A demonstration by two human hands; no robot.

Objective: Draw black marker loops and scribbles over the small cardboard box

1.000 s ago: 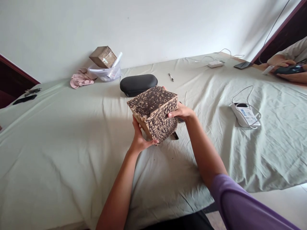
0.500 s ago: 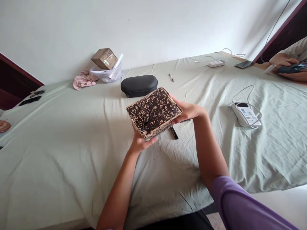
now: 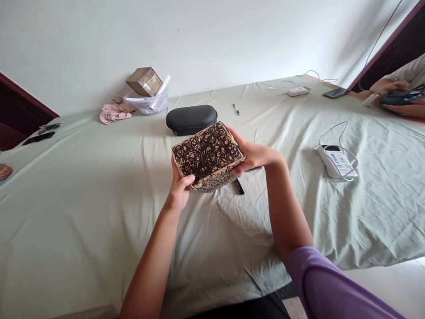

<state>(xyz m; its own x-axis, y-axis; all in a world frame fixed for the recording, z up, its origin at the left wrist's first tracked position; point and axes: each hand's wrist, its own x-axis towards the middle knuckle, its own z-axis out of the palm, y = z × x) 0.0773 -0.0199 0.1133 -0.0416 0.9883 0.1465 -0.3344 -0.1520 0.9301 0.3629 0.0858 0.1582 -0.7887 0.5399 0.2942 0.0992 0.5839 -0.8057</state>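
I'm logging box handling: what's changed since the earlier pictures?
The scribbled cardboard box has tipped, showing more of its upper face and less of its near side. The left hand has moved its thumb up onto that face; the right hand has shifted its grip. Both kept hold. The black case and pink cloth stayed put.

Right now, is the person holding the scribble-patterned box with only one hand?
No, the left hand grips the left side of the scribble-patterned box while the right hand grips its right side.
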